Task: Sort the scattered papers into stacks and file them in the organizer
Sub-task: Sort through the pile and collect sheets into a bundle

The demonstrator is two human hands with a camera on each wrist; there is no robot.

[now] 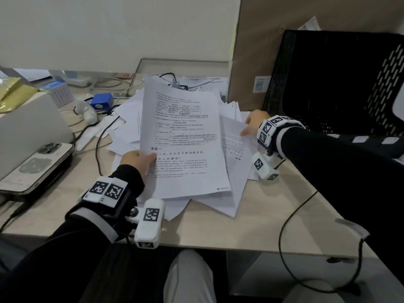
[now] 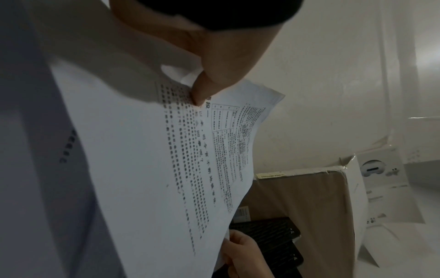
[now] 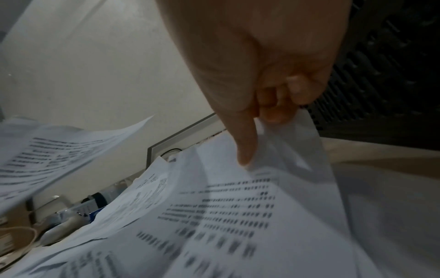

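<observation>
A heap of scattered white papers (image 1: pixel 129 119) covers the middle of the desk. My left hand (image 1: pixel 140 159) pinches the left edge of a printed sheet (image 1: pixel 181 138), thumb on top, and holds it raised over the heap; the same printed sheet (image 2: pixel 166 169) fills the left wrist view under my left hand (image 2: pixel 197 90). My right hand (image 1: pixel 251 125) pinches the corner of another sheet (image 1: pixel 234 138) at the heap's right side; in the right wrist view my right hand (image 3: pixel 259 127) lifts that sheet (image 3: pixel 238 216). The black mesh organizer (image 1: pixel 336 84) stands at the right.
A laptop (image 1: pixel 32 125) with a phone (image 1: pixel 37 167) on it sits at the left. Cables (image 1: pixel 100 145), a blue box (image 1: pixel 101 101) and a white device lie behind the heap. A cardboard box (image 1: pixel 251 51) stands behind the organizer. The desk's front edge (image 1: pixel 218 243) is close.
</observation>
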